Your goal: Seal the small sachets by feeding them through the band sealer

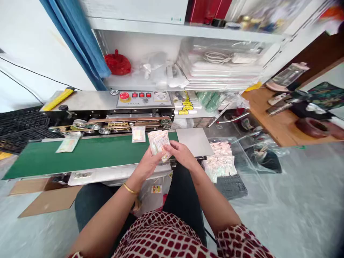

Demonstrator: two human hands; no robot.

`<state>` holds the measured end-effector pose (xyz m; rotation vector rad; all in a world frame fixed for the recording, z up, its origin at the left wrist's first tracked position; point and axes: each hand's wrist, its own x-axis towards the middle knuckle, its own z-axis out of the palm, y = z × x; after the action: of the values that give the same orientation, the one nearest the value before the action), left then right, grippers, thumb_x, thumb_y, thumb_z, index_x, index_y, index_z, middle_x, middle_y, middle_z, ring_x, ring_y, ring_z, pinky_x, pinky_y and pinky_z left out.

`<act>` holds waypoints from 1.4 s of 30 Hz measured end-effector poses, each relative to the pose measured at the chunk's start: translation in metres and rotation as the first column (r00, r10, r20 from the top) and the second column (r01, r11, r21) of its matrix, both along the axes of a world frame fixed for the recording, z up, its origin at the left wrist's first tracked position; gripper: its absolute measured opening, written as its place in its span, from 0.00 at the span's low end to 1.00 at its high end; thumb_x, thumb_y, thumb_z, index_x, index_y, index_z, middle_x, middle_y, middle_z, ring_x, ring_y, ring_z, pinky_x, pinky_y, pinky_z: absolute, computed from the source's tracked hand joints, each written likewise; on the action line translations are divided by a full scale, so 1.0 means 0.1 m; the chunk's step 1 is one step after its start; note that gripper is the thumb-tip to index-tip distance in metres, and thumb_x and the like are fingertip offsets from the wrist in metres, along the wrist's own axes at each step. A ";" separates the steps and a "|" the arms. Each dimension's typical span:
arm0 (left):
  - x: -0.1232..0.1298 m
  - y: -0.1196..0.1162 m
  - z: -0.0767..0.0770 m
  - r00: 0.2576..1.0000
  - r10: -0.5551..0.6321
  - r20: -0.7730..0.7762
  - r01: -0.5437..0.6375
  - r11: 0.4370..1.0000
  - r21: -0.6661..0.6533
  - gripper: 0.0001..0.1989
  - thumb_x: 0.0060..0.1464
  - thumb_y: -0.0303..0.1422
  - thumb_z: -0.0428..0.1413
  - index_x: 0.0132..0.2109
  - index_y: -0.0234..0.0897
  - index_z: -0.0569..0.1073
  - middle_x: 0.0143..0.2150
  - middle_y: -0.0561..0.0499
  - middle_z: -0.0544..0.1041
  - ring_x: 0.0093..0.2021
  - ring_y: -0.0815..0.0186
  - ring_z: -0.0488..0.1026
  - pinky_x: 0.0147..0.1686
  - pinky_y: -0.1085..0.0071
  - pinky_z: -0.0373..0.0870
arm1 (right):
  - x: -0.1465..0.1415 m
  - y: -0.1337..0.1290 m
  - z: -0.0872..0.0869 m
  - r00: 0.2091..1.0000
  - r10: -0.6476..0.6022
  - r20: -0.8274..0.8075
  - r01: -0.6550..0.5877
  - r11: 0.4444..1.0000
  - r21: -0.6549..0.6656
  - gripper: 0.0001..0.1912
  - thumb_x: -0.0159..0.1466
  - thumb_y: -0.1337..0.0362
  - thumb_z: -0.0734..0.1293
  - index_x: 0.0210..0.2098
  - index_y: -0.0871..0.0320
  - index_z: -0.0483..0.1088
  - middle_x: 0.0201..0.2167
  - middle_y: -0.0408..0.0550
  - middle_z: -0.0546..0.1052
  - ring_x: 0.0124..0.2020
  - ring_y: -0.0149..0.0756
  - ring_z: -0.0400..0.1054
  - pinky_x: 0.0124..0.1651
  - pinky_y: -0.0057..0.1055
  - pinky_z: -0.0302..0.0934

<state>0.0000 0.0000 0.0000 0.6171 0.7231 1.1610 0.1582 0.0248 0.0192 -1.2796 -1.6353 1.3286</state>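
While 2 hands [183,154] hold packets [159,139], printed, illegible

- Held packets [158,138]: print too small to read, count unclear, lower edges partly behind left hand [148,164] and right hand [182,153]
- Control panel [145,99]: lettering unreadable
- Far-left packet [68,142]: top end hidden at rollers [94,126]
- Red bag [118,63]: contents hidden
- Upper-shelf clutter [262,20]: blurred
- Red box [208,10]: cut by top edge
- Black crate [25,125]: cut by left edge
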 end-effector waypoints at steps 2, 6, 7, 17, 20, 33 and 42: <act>-0.01 0.01 0.01 0.999 0.033 0.018 -0.032 0.999 -0.042 0.26 0.52 0.30 0.65 0.58 0.37 0.72 0.53 0.44 0.79 0.51 0.57 0.77 0.54 0.60 0.72 | 0.00 -0.01 -0.07 0.997 -0.051 -0.062 0.047 0.997 -0.066 0.19 0.65 0.50 0.64 0.47 0.56 0.75 0.39 0.43 0.79 0.37 0.34 0.72 0.40 0.29 0.66; -0.03 0.03 0.00 0.993 0.114 0.034 -0.111 0.991 -0.074 0.25 0.53 0.32 0.65 0.58 0.38 0.72 0.54 0.44 0.79 0.52 0.56 0.77 0.52 0.59 0.74 | 0.01 -0.01 -0.15 0.977 -0.133 -0.167 0.109 0.984 -0.143 0.16 0.63 0.49 0.66 0.41 0.55 0.72 0.31 0.40 0.76 0.29 0.32 0.70 0.32 0.28 0.66; -0.03 0.04 -0.01 0.991 0.129 0.034 -0.126 0.990 -0.070 0.24 0.53 0.32 0.65 0.57 0.38 0.73 0.55 0.44 0.78 0.52 0.56 0.76 0.52 0.59 0.74 | 0.01 -0.01 -0.15 0.970 -0.143 -0.199 0.114 0.982 -0.149 0.16 0.62 0.49 0.67 0.38 0.55 0.70 0.30 0.40 0.75 0.29 0.31 0.70 0.31 0.28 0.66; -0.06 0.09 -0.05 0.971 0.240 0.006 -0.239 0.968 -0.070 0.19 0.50 0.34 0.66 0.49 0.37 0.76 0.48 0.48 0.80 0.42 0.64 0.78 0.37 0.71 0.77 | 0.07 0.10 -0.24 0.903 -0.231 -0.362 0.179 0.969 -0.172 0.19 0.56 0.52 0.73 0.36 0.56 0.64 0.36 0.43 0.78 0.34 0.32 0.72 0.37 0.29 0.68; -0.10 0.08 -0.05 0.969 0.248 -0.012 -0.248 0.964 -0.094 0.18 0.50 0.34 0.66 0.47 0.36 0.76 0.46 0.48 0.80 0.37 0.66 0.77 0.31 0.72 0.77 | 0.22 0.28 -0.29 0.864 -0.387 -0.321 0.327 0.918 -0.226 0.22 0.53 0.52 0.72 0.40 0.55 0.63 0.30 0.42 0.77 0.25 0.31 0.71 0.25 0.26 0.65; -0.06 0.08 0.00 0.981 0.158 -0.109 -0.164 0.985 -0.050 0.23 0.47 0.34 0.68 0.50 0.35 0.75 0.48 0.46 0.80 0.38 0.63 0.78 0.29 0.72 0.76 | 0.00 0.31 -0.12 0.952 -0.305 0.031 0.293 0.935 0.201 0.21 0.64 0.50 0.65 0.50 0.56 0.69 0.50 0.51 0.76 0.41 0.37 0.72 0.48 0.36 0.66; -0.01 0.09 -0.01 0.987 0.145 -0.075 -0.149 0.988 -0.051 0.24 0.49 0.34 0.67 0.53 0.39 0.74 0.54 0.46 0.78 0.48 0.60 0.76 0.39 0.69 0.76 | -0.02 0.11 -0.21 0.964 -0.124 -0.235 0.104 0.990 -0.096 0.17 0.61 0.49 0.68 0.39 0.56 0.73 0.36 0.42 0.78 0.37 0.35 0.71 0.41 0.30 0.67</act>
<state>-0.0012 0.0086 -0.0012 0.5668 0.8711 1.2547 0.1564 0.0353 -0.0020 -1.1894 -1.3328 1.4315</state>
